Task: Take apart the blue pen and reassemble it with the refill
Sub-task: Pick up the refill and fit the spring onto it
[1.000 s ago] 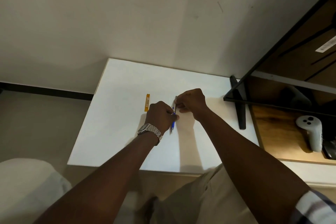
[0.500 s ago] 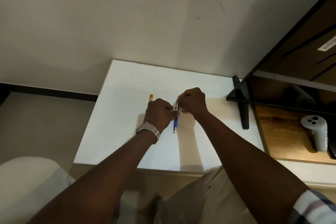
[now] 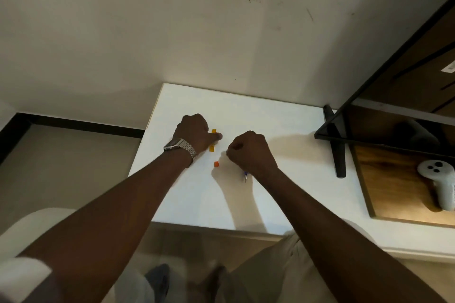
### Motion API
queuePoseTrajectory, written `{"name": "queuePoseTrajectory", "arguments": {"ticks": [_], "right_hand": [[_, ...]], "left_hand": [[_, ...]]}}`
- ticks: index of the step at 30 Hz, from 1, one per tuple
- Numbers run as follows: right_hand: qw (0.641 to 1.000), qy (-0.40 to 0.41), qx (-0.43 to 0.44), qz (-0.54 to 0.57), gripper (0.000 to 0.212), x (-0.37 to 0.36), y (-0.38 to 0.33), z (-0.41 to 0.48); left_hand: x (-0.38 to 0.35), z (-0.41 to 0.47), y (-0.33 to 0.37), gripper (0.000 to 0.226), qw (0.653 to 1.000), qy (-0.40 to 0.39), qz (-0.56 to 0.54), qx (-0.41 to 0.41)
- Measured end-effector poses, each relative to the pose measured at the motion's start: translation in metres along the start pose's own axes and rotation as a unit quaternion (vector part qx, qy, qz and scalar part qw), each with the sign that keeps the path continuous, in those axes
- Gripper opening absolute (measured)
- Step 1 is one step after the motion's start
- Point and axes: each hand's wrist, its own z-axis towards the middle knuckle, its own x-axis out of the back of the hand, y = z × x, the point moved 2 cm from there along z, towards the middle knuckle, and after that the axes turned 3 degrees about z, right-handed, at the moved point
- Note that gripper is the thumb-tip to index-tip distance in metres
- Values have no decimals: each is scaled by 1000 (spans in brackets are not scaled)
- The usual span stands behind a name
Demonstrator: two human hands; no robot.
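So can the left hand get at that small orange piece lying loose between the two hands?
Probably yes: the small orange piece lies uncovered on the white table, just beside the left hand, with nothing between.

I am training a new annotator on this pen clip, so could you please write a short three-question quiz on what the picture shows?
1. True or false: the left hand wears a metal wristwatch.
2. Which hand is closed around the blue pen? A) left B) right C) neither
3. Fill in: a small loose ______-coloured piece lies on the white table between the two hands.

Key:
1. True.
2. B: the pen's tip sticks out below the right hand.
3. Orange. It lies nearer the person than the orange strip under the left hand's fingers.
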Motion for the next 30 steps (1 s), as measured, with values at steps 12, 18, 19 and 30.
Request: {"name": "queuePoseTrajectory", "arguments": {"ticks": [12, 18, 19, 30], "right_hand": [[991, 16, 4, -130, 22, -40, -3, -17], [994, 29, -20, -106, 17, -38, -2, -15], [994, 28, -23, -101, 18, -37, -2, -15], [995, 33, -12, -98, 19, -43, -8, -15]], "left_hand": [[-21, 8, 14, 32, 999, -8, 9, 45], [-18, 0, 9, 28, 993, -21, -89, 74], [-17, -1, 7, 30, 991, -18, -109, 78], [-2, -10, 4, 20, 950, -20, -285, 127]]}}
